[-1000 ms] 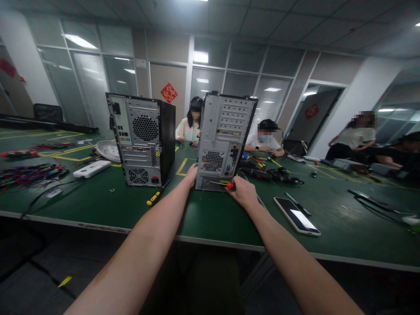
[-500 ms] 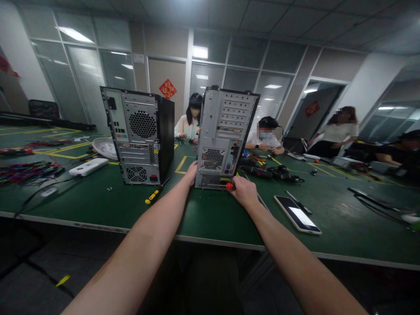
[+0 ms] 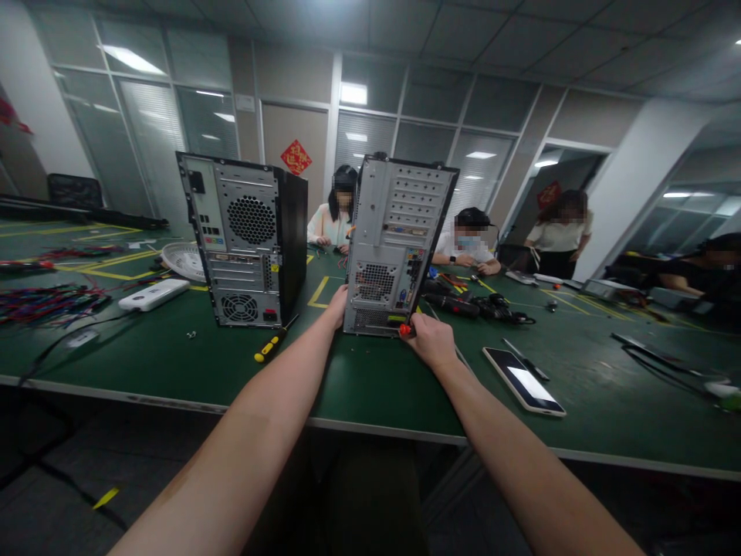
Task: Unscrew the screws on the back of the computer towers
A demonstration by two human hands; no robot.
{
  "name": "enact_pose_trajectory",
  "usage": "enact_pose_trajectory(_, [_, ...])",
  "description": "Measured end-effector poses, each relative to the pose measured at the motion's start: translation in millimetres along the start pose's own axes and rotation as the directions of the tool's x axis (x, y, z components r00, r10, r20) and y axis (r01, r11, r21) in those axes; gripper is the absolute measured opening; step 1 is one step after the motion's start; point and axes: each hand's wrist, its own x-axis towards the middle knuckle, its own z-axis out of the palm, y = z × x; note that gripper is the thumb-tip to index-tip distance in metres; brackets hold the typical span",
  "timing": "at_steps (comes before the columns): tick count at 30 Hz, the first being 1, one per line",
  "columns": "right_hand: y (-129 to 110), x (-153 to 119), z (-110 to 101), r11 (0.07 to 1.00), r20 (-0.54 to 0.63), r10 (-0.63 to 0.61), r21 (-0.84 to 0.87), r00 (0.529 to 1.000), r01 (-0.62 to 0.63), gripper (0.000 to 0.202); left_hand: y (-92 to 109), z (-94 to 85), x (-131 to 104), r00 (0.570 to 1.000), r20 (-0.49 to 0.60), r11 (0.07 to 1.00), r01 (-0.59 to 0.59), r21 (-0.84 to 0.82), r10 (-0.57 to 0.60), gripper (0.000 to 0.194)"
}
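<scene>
A grey computer case [image 3: 385, 232] stands upright on the green table, its rear panel facing me. My left hand [image 3: 340, 307] presses against its lower left side, and the fingers are hidden there. Beside the lower right corner of that panel, my right hand [image 3: 431, 340] is closed around a screwdriver [image 3: 405, 330]. Only the red handle end shows; the shaft is hidden. Left of my left arm stands a second computer case [image 3: 248, 239] with black sides. In front of it lies a yellow and black screwdriver [image 3: 271, 344].
On the right lie a phone [image 3: 524, 382], a thin dark tool [image 3: 526, 360] and a black cable [image 3: 654, 357]. A white power strip [image 3: 155, 295], a white basket [image 3: 184, 261] and bundled coloured wires [image 3: 52, 301] are at left. Several people are beyond the table.
Both hands stay where they were against the case. The standing person at the far right has shifted left. The view has moved very slightly.
</scene>
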Motion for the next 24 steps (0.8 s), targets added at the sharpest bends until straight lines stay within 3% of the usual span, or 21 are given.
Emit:
enact_pose_trajectory(9, [-1.3,-0.5,0.5,1.0,-0.008,-0.004,-0.021,1.0,0.004,0.019,3.0,1.8,3.4,0.997,0.055,0.998,0.062,-0.013,-0.061,0.055])
enact_pose_trajectory(24, [-2.9,-1.3,-6.3,1.0,0.001,-0.027,0.005,1.0,0.027,0.02,5.9,5.8,0.5,0.994,0.032,0.989,0.108,-0.105,-0.106,0.04])
